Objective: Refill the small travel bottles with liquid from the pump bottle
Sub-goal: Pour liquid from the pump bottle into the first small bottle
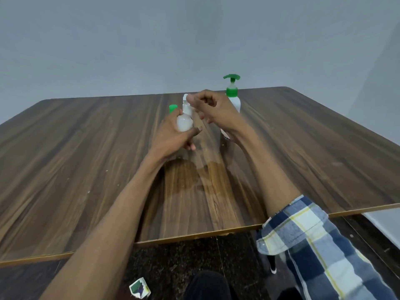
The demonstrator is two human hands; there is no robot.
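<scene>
Head view: the small travel bottle (184, 123) is held above the middle of the wooden table (86, 159), clear of its surface. The left hand (173, 135) is wrapped around the bottle's lower body, fingers and thumb curled on it. The right hand (213, 109) is at the bottle's top, thumb and fingertips pinched on the white cap (185, 98); whether the cap is being loosened or tightened cannot be told. The bottle appears translucent, thin-walled plastic, so it is probably light and will likely yield under squeeze; grip the body firmly but not hard, and turn the cap at its sides. If liquid has reached the outside, expect a slippery surface. The pump bottle (233, 98), white with a green pump head, stands upright just behind the right hand, partly hidden by it, and may be knocked by a wide wrist movement. A green cap (173, 108), probably on a second bottle, shows just left of the held one, behind the left hand. A wet-looking patch (190, 176) lies on the table nearer the person.
</scene>
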